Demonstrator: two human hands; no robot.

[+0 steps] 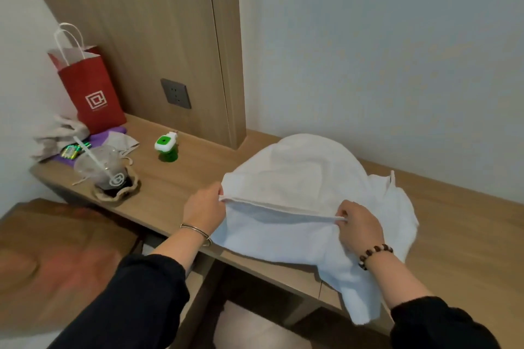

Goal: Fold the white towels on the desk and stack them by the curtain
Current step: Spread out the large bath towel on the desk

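Right now both hands are on the towel (pixel 297 176). Left hand (pixel 202 207) pinches the hem's left end, right hand (pixel 358 225) pinches the same hem further along, fingers curled on the edge. The hem runs roughly 10-to-4 o'clock between them, taut. Towel bulk sits humped on the worktop (pixel 198 176) toward 12 o'clock from the hands, and a tail hangs over the near edge at 5 o'clock. My guess at the next move is carrying the hem toward 12 to halve it. Curtain not in view. Red bag (pixel 90 93) and cup (pixel 110 173) are at 10 o'clock, well apart.
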